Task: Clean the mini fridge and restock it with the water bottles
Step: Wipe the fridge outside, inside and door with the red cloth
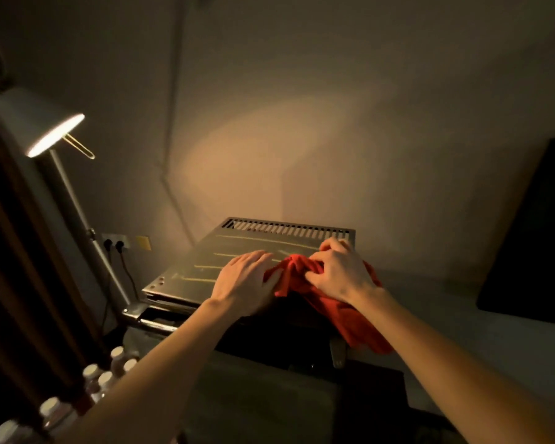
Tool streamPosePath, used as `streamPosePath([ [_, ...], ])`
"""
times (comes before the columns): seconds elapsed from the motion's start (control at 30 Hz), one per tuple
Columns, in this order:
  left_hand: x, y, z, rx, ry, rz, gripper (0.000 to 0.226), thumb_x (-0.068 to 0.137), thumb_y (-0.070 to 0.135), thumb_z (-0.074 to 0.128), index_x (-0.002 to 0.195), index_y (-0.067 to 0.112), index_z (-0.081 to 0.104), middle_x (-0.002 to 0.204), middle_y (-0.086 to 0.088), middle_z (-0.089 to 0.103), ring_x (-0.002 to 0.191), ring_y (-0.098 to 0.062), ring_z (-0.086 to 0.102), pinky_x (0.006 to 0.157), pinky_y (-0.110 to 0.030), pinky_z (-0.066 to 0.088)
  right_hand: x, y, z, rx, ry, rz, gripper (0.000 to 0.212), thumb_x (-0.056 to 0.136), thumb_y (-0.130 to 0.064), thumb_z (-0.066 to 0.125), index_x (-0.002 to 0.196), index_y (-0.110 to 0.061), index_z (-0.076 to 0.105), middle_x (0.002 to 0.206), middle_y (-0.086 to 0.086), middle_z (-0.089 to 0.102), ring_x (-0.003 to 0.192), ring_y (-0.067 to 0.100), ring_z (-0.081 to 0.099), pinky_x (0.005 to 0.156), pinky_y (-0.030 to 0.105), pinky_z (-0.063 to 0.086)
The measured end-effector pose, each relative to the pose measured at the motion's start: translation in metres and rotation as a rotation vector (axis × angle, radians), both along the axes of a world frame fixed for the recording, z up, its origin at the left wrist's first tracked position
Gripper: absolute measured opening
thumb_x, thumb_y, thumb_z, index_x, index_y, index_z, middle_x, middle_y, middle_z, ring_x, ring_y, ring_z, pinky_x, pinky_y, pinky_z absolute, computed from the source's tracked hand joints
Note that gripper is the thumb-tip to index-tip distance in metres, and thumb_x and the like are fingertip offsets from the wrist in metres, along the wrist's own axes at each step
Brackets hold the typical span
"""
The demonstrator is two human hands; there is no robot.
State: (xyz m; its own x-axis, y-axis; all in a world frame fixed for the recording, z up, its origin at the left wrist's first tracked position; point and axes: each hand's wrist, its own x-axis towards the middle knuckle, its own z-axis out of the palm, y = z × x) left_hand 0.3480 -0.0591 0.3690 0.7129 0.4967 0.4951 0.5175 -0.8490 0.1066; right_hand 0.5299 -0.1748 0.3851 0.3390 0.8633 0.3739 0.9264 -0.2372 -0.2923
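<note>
Right hand (343,272) fingers bunch a crumpled red cloth (305,283) on the grey metal mini fridge (212,254) top. Left hand (244,283) lies flat beside it, fingers together, touching the cloth's edge.

Left hand (244,283) flat, right hand (340,270) fingers curled.

A white cone-shaded lamp (39,129) on a slanted metal stem glows at the left, with a thin brass wire loop (79,147) hanging beside its rim. Low on the beige wall (302,107) sits a double socket plate (115,243) with two dark plugs, and just right of it a small yellow tag (143,242). A flat black panel (532,232) leans at the far right.
</note>
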Motion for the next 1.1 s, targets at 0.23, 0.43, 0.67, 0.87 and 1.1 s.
streamPosePath([
  [0.23, -0.008, -0.04, -0.002, 0.013, 0.055, -0.007, 0.042, 0.094, 0.05, 0.048, 0.124, 0.024, 0.06, 0.128, 0.005, 0.063, 0.118, -0.02, 0.058, 0.098, -0.033, 0.044, -0.021, -0.044, -0.004, -0.219, 0.018, -0.063, 0.063, 0.085, -0.062, 0.052, 0.143, -0.046, 0.035, 0.151, -0.001, 0.031, 0.137, 0.037, 0.023, 0.112, 0.05, 0.02],
  [0.43, -0.014, -0.059, 0.002, -0.016, 0.087, -0.028, 0.042, 0.095, 0.051, 0.046, 0.131, 0.031, 0.055, 0.134, 0.01, 0.058, 0.123, -0.016, 0.054, 0.101, -0.032, 0.041, -0.031, -0.065, 0.005, -0.26, -0.026, -0.034, 0.056, 0.089, -0.046, 0.052, 0.143, -0.043, 0.037, 0.148, 0.003, 0.037, 0.134, 0.042, 0.026, 0.105, 0.053, 0.037],
  [0.67, -0.022, -0.032, 0.009, -0.017, 0.082, -0.053, 0.054, 0.091, 0.054, 0.036, 0.129, 0.023, 0.059, 0.131, 0.002, 0.062, 0.123, -0.021, 0.055, 0.101, -0.033, 0.04, -0.047, -0.076, 0.006, -0.161, -0.065, -0.051, 0.051, 0.086, -0.047, 0.057, 0.136, -0.041, 0.049, 0.129, 0.001, 0.054, 0.12, 0.033, 0.044, 0.096, 0.043, 0.045],
  [0.87, -0.016, 0.015, 0.013, -0.016, 0.104, -0.16, 0.053, 0.093, 0.05, 0.042, 0.136, 0.022, 0.054, 0.139, 0.003, 0.057, 0.13, -0.019, 0.05, 0.105, -0.029, 0.036, -0.055, -0.051, 0.001, -0.171, -0.078, -0.183, 0.04, 0.08, -0.045, 0.06, 0.119, -0.036, 0.061, 0.111, -0.003, 0.059, 0.108, 0.027, 0.049, 0.088, 0.038, 0.048],
  [1.1, -0.003, 0.065, 0.009, 0.015, 0.094, -0.337, 0.043, 0.098, 0.047, 0.046, 0.134, 0.025, 0.055, 0.138, 0.005, 0.057, 0.128, -0.017, 0.051, 0.104, -0.028, 0.036, -0.027, 0.034, -0.012, -0.141, 0.011, -0.505, 0.023, 0.073, -0.033, 0.051, 0.083, -0.018, 0.066, 0.096, 0.005, 0.062, 0.103, 0.03, 0.056, 0.09, 0.04, 0.04],
])
